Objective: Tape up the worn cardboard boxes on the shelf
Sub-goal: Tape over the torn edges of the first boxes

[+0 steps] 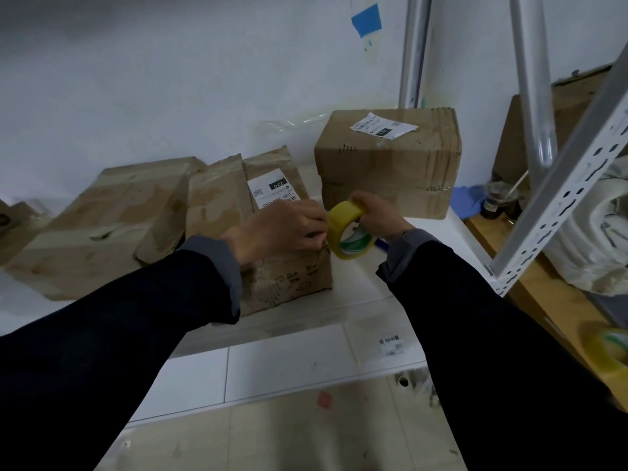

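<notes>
A worn cardboard box with a white "220" label [234, 198] lies on the white shelf [356, 287] in front of me. My right hand [375, 215] grips a yellow roll of tape [346, 232] just off the box's right upper corner. My left hand [282, 229] rests on that corner, fingertips pinched at the roll's edge where the tape end is. A crumpled box [102, 226] lies to the left. A taller box with a shipping label [387, 164] stands behind at the right.
A white perforated shelf post [557, 198] slants down at the right. Beyond it are a rolled white bundle [591, 239], a clear cup [499, 198], a blue cloth [467, 195] and another tape roll [611, 351]. The white wall is close behind the boxes.
</notes>
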{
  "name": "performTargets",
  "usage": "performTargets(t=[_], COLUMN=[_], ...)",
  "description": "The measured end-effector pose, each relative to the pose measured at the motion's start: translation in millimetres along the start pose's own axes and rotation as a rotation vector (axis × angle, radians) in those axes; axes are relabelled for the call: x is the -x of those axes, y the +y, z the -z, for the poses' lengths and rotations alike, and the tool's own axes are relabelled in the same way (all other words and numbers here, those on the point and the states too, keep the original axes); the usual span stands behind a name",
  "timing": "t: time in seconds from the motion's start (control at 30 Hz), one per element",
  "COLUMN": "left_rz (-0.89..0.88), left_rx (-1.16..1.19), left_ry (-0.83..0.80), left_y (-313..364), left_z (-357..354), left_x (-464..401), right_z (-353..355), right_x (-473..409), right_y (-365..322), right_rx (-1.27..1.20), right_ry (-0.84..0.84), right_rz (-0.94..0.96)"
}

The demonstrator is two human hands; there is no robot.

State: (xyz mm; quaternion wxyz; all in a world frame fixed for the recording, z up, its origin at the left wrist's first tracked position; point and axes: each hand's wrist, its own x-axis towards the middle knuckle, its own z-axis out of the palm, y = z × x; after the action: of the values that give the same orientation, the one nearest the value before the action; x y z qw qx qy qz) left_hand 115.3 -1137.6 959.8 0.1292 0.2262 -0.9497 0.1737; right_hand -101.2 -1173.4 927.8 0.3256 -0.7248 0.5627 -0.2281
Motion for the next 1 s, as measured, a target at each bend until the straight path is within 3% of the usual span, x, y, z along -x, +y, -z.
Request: performTargets(t=[0.2, 0.47, 0.63, 0.7, 0.87, 1.0], left_rz=[0.029, 0.357, 0.775, 0.931, 1.103, 1.134], left_rx=[-0.009, 0.278, 0.425, 0.485, 0.762, 0.87], left_ry=[0.0, -0.147, 0.145, 0.193, 0.244, 0.336], left_y=[2.9, 8.0, 16.6, 21.5, 30.0, 32.7], left_z=[-1.2, -3.7, -3.5, -3.3, 10.1, 19.5], left_x=[-2.8, -10.4, -23.7, -30.9, -43.9, -50.8], right_z=[7.3, 33.9, 27.8, 23.1, 11.4, 8.9], right_x=[-7.8, 7.7, 32.6, 39.2, 49.9, 63.8], right_y=[7.5, 9.4, 3.4, 2.6, 1.7, 0.6], right_rx=[-0.068, -0.084, -0.1, -0.114, -0.079, -0.067], right_ry=[0.098, 0.215, 0.246, 0.245, 0.263, 0.25], right_rz=[-0.082, 0.003, 0.035, 0.047, 0.12, 0.162])
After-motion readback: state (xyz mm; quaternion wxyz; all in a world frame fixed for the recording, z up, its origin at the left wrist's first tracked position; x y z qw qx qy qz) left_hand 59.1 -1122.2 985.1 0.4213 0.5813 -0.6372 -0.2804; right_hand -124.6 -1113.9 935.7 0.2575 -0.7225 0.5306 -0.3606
